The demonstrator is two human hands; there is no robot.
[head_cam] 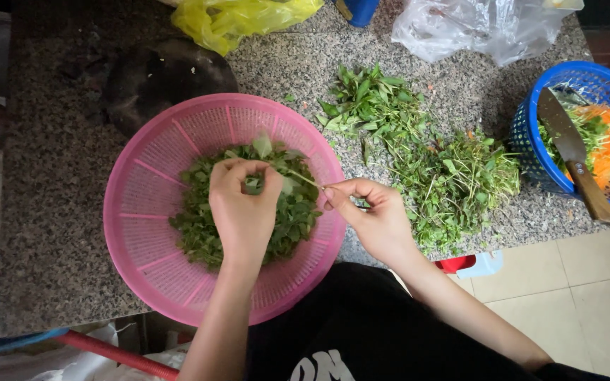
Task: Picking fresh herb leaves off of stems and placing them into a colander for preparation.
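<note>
Currently, risks as things stand:

1. Left hand (243, 212) hovers over the pink basket (142, 233), fingertips pinched together on leaves at the top of a thin herb stem (303, 178). Right hand (368, 215) pinches the other end of that stem just past the basket rim, thumb and forefinger closed on it. The stem is stretched between the hands; it looks thin, so an uneven pull could snap it and drop woody bits into the picked leaves (248, 212).

2. Picked leaves sit heaped in the basket's middle, under the left hand. The wrist is close above the heap, so a drag across it could flick leaves over the low rim onto the stone counter (51, 212).

3. The basket overhangs the counter's front edge, near the person's lap. Downward pressure on the near rim could tip it.

4. Unpicked herbs (453, 180) lie loose on the counter right of the basket, and a smaller bunch (368, 102) lies behind. Bare stems dropped back there would mix with untouched ones and get handled twice.

5. A knife (573, 152) rests across the blue basket (531, 141) at far right, handle sticking out past the rim toward the counter edge. A sleeve or elbow catching it could knock it off.

6. Plastic bags (248, 17) at the back are well apart from the hands; low risk.
</note>
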